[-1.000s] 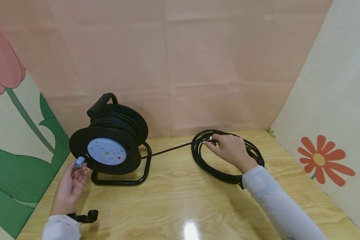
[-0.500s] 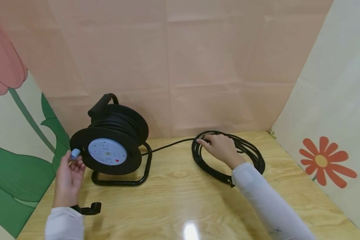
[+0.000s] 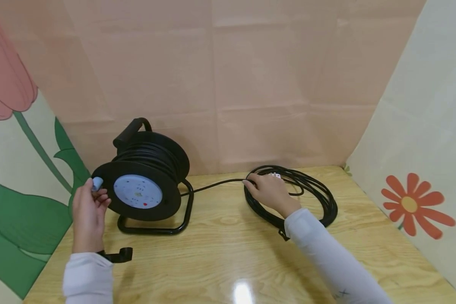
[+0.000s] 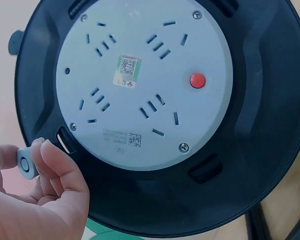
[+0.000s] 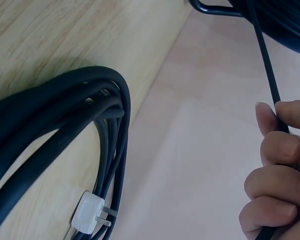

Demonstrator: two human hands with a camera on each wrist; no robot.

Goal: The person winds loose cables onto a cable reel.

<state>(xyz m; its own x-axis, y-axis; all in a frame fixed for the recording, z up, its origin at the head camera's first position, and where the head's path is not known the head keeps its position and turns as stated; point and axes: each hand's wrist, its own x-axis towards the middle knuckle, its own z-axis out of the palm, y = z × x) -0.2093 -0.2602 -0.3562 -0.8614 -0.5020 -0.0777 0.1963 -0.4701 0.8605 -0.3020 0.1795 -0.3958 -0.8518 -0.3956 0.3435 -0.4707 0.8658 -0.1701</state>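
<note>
On the left of the pale wood-grain table [image 3: 220, 257], a round black cable reel [image 3: 171, 196] with a light-blue socket panel [image 3: 138, 191] stands on a black tubular frame [image 3: 150, 231]. The left hand [image 3: 89, 213] pinches its light-blue cylindrical knob [image 3: 97, 183] between thumb and fingers. Fingers curled, the right hand [image 3: 270, 192] grips the thin black cable [image 3: 220, 182] above a black cable coil [image 3: 328, 202] with a white plug [image 5: 89, 212].

Head cam: even light, soft shadows, glare on table [image 3: 213, 257], btm ctr
</note>
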